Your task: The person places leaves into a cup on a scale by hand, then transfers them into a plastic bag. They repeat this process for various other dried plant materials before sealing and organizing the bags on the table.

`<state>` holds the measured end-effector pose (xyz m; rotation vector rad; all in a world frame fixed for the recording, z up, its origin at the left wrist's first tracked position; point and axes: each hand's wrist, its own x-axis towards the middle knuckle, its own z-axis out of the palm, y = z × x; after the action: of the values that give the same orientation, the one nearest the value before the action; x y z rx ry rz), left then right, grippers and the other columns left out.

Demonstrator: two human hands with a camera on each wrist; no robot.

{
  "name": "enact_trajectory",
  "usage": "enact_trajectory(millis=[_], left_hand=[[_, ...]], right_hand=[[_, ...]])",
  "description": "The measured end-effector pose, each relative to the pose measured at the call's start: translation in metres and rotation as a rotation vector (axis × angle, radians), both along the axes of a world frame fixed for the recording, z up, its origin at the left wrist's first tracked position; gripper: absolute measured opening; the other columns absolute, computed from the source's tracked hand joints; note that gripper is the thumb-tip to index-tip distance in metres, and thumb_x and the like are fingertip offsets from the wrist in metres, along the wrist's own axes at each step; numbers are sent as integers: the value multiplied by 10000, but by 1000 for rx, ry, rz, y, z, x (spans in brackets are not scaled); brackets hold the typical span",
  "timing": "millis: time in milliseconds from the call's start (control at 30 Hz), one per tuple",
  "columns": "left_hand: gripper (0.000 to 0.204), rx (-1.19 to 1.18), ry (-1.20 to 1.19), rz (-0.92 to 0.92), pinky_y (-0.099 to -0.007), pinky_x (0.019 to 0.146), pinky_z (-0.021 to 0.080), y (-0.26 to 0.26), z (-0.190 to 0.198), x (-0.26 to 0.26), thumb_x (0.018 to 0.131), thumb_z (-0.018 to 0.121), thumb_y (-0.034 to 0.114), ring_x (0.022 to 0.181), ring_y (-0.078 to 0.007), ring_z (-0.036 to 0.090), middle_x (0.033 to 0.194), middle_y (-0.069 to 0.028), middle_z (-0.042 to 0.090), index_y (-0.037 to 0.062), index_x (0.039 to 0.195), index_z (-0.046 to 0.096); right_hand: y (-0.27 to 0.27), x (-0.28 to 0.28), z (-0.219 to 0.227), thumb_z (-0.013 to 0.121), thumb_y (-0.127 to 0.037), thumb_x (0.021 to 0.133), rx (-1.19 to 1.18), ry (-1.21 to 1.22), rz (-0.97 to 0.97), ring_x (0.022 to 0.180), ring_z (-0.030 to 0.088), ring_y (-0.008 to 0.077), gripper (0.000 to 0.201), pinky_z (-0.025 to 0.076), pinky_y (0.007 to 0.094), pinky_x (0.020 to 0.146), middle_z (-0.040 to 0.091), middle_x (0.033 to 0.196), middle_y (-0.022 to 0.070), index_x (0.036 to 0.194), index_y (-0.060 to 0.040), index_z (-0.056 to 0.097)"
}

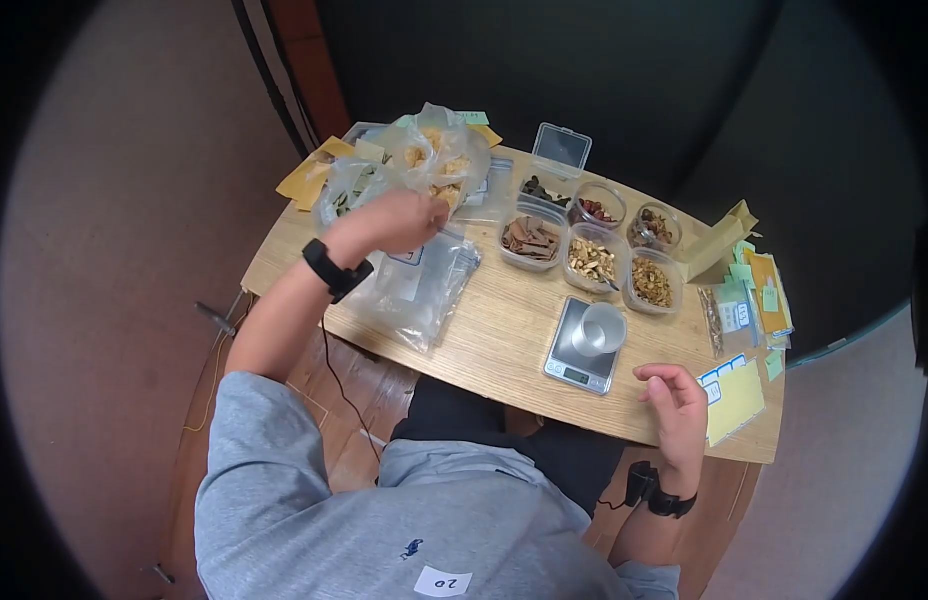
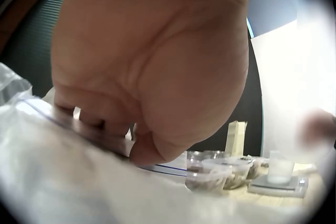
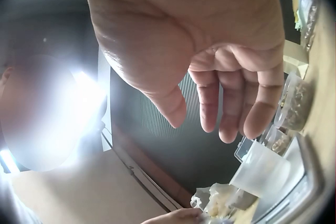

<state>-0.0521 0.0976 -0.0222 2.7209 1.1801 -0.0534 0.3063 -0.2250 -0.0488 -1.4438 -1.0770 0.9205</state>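
In the head view the left hand is over the upper edge of a clear zip bag, beside a plastic bag of yellowish pieces. The left wrist view shows the fingers and thumb of this hand curled at the blue-lined zip strip, pinching it; the fingertips are partly hidden. Loosely bent, the right hand hovers at the table's front edge, right of a scale bearing a translucent cup. Nothing lies in its palm.
Several clear tubs of dried pieces, including bark strips, stand behind the scale. On the right are a paper bag, labelled packets and a yellow sheet. A bag of leaves and tan envelopes occupy the left.
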Motion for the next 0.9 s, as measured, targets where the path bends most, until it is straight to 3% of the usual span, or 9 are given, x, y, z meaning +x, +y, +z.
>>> enact_trajectory(millis=[167, 267, 400, 533, 600, 633, 667, 733, 900], left_hand=[[399, 150, -45, 42, -530, 1121, 397, -15, -42, -8, 934, 637, 129, 1357, -361, 552, 1412, -183, 634, 101, 1331, 669], [496, 388, -212, 4, -544, 1142, 393, -42, -58, -15, 984, 667, 268, 1407, -423, 505, 1490, -231, 566, 90, 1442, 602], [799, 172, -9, 114, -696, 1231, 230, -89, -64, -12, 1013, 600, 601, 1566, -542, 248, 1701, -268, 314, 113, 1625, 434], [930, 49, 23, 93, -707, 1255, 129, -89, -84, -8, 985, 597, 663, 1601, -548, 120, 1757, -256, 178, 125, 1686, 310], [965, 35, 32, 105, -701, 1260, 112, -91, -86, -6, 978, 595, 678, 1607, -544, 96, 1765, -252, 150, 125, 1699, 273], [988, 24, 42, 123, -698, 1262, 99, -92, -86, -5, 973, 592, 689, 1611, -540, 76, 1770, -251, 129, 120, 1704, 251], [1011, 12, 52, 143, -696, 1264, 86, -92, -86, -3, 968, 590, 700, 1615, -536, 56, 1774, -250, 109, 114, 1709, 229], [1023, 0, 64, 133, -705, 1259, 83, -94, -85, -1, 972, 579, 703, 1615, -542, 40, 1770, -268, 98, 97, 1711, 214], [1043, -22, 114, 134, -716, 1254, 63, -91, -88, -2, 977, 566, 706, 1610, -557, 14, 1764, -295, 66, 80, 1714, 175]], right_hand=[[-8, 3, -6, 704, -147, 1043, -20, 7, -12, 915, 646, 80, 216, 527, 261, 870, 755, 1121, 61, 1178, 23, 710], [-15, 4, -8, 702, -136, 1044, -18, 17, -88, 924, 646, 77, 212, 524, 255, 867, 751, 1111, 54, 1190, 17, 704], [-26, 18, -19, 702, -156, 1049, 35, 43, -176, 919, 649, 74, 217, 518, 241, 844, 741, 1098, 42, 1172, 22, 700], [-30, 52, -11, 727, -185, 1034, 3, -9, -292, 894, 654, 75, 231, 527, 253, 803, 745, 1077, 41, 1149, 14, 709], [-30, 74, -5, 763, -201, 1008, -96, -275, -390, 872, 648, 64, 243, 528, 255, 762, 745, 1037, 48, 1129, 6, 719], [-27, 86, -4, 781, -218, 979, -110, -327, -462, 882, 710, 147, 275, 559, 314, 785, 761, 1012, 112, 1129, 4, 723], [-24, 106, -9, 781, -218, 979, -111, -329, -474, 882, 710, 147, 275, 559, 314, 785, 761, 1012, 112, 1129, 4, 723], [-15, 151, -25, 779, -234, 950, -180, -802, -503, 943, 753, 292, 306, 580, 400, 838, 769, 1028, 186, 1121, 13, 723], [19, 199, -32, 784, -270, 905, -372, -1032, -422, 1034, 730, 407, 359, 574, 479, 914, 761, 1057, 244, 1113, 17, 729]])
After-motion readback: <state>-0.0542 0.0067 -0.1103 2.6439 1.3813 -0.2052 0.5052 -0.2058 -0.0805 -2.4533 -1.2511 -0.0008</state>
